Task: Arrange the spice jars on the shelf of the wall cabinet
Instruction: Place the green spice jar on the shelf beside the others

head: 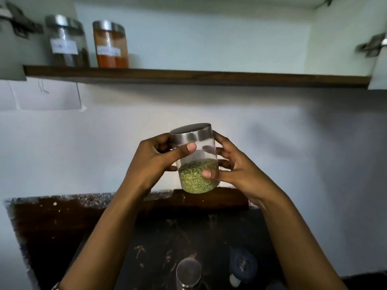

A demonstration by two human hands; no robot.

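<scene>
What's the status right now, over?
Both hands, left and right, grip green jar, lid on. Two jars on shelf, left end. Path up clear.

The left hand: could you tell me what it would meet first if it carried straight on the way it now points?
The left hand points up and away, toward the wall. Apart from the jar it already grips, the pale wall below the shelf looks first in line, though depth is unclear.
</scene>
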